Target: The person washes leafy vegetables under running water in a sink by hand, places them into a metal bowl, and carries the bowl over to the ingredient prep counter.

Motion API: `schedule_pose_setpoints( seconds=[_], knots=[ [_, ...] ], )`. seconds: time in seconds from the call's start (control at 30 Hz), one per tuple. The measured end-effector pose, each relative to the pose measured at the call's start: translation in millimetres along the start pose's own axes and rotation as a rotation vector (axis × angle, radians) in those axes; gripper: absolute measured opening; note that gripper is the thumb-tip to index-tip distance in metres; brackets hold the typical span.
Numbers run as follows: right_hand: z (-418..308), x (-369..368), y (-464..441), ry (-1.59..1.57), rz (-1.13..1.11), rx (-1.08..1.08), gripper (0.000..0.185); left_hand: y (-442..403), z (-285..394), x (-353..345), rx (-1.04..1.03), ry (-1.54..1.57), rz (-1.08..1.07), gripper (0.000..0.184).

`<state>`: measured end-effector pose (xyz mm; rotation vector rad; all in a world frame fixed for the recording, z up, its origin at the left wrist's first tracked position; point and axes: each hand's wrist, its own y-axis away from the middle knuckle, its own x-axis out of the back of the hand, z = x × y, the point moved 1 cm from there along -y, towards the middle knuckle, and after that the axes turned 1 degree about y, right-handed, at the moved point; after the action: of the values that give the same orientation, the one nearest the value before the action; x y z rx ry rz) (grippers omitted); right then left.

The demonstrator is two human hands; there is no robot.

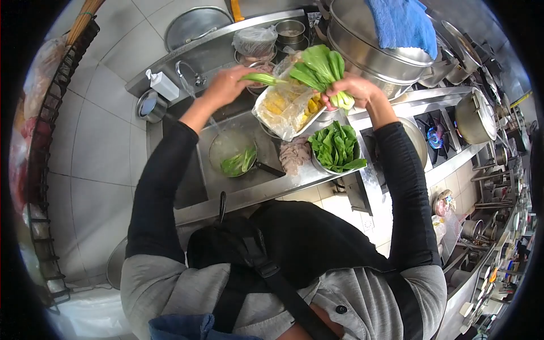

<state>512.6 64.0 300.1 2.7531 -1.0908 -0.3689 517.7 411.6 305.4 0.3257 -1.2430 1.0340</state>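
My left hand [226,88] is closed on a green leaf stalk [263,78] above the back of the sink. In my right hand [358,90] is a bunch of bok choy [317,68], its pale stem ends gripped and its leaves pointing up and left. Between the hands sits a white tray [288,136] with yellow food under clear plastic. Below it on the right, a metal bowl [326,168] is filled with green leaves [335,146]. A long-handled pan [217,153] rests in the sink with loose leaves [238,162] in it.
The tap [186,71] runs into the sink [190,170]. Pale raw meat pieces [294,156] lie by the leaf bowl. A large steamer [362,51] with a blue towel [402,25] stands at the back right. A burner flame [435,136] is lit near a pot [475,122].
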Motion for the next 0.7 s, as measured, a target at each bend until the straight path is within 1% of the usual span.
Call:
schedule_pose_setpoints(
  seconds=[0.03, 0.07, 0.13, 0.17, 0.2, 0.27, 0.33, 0.37, 0.47, 0.5, 0.53, 0.57, 0.6, 0.63, 0.67, 0.7],
  knots=[
    [3, -6, 6, -0.128, 0.0, 0.071, 0.04, -6, -2, 14, -0.082, 0.032, 0.032, 0.033],
    [15, 2, 2, -0.193, -0.021, 0.113, 0.043, -9, 0, 20, -0.171, -0.039, 0.021, 0.035],
    [18, -22, -1, -0.436, 0.19, 0.189, 0.045, -22, 30, 39, -0.372, -0.165, -0.018, 0.037],
    [15, -34, -5, -0.445, 0.173, 0.23, 0.045, -32, 47, 37, -0.407, -0.136, -0.103, 0.04],
    [13, -44, -9, -0.457, 0.162, 0.265, 0.045, -41, 61, 32, -0.438, -0.157, -0.113, 0.039],
    [19, -47, -17, -0.167, 0.133, 0.368, 0.041, -60, 85, 15, -0.501, -0.186, -0.135, 0.038],
    [19, -50, -6, -0.034, 0.129, 0.397, 0.035, -73, 102, -2, -0.45, -0.262, 0.006, 0.038],
    [22, -50, 5, -0.105, 0.199, 0.35, 0.03, -72, 116, -10, -0.455, -0.262, 0.271, 0.04],
    [29, -40, 49, -0.053, 0.412, 0.348, 0.031, -62, 144, -30, -0.415, -0.043, 0.702, 0.038],
    [42, -29, 60, -0.077, 0.5, 0.359, 0.03, -53, 144, -48, -0.397, 0.071, 0.67, 0.037],
    [52, -23, 74, -0.152, 0.541, 0.409, 0.03, -36, 151, -66, -0.325, 0.22, 0.461, 0.032],
    [60, -18, 87, -0.197, 0.614, 0.388, 0.036, -24, 159, -97, -0.32, 0.417, 0.286, 0.028],
    [68, -16, 98, -0.24, 0.683, 0.369, 0.042, -13, 175, -118, -0.352, 0.502, 0.083, 0.032],
    [74, -14, 105, -0.312, 0.712, 0.365, 0.039, -1, 191, -140, -0.346, 0.422, -0.017, 0.043],
    [78, -16, 111, -0.357, 0.772, 0.38, 0.035, 8, 207, -162, -0.372, 0.327, 0.013, 0.055],
    [81, -19, 113, -0.388, 0.814, 0.444, 0.031, 13, 220, -185, -0.357, 0.24, 0.05, 0.05]
  ],
)
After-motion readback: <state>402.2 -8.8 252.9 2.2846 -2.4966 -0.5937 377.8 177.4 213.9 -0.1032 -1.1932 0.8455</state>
